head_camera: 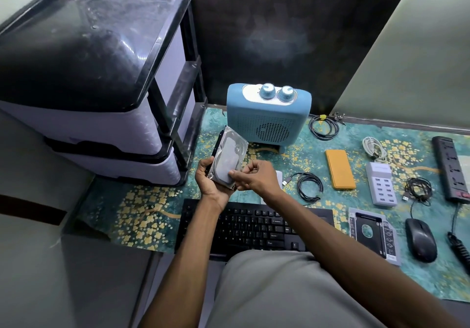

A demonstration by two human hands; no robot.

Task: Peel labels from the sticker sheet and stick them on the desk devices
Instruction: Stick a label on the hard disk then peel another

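Note:
A silver hard drive [230,156] is held tilted above the patterned mat, in front of the blue heater. My left hand [212,184] grips it from below and along its left edge. My right hand [255,176] rests against the drive's lower right face, thumb pressed flat on the metal, fingers curled. Whether a label lies under the thumb cannot be told. A white sheet [279,179] shows partly behind my right hand. A black keyboard [249,227] lies below both hands.
A blue heater [268,116] stands at the back. A grey drawer unit [101,98] fills the left. To the right lie a yellow case [340,168], a USB hub [381,184], a drive caddy [373,235], a mouse [421,240], a power strip [451,168] and coiled cables [309,187].

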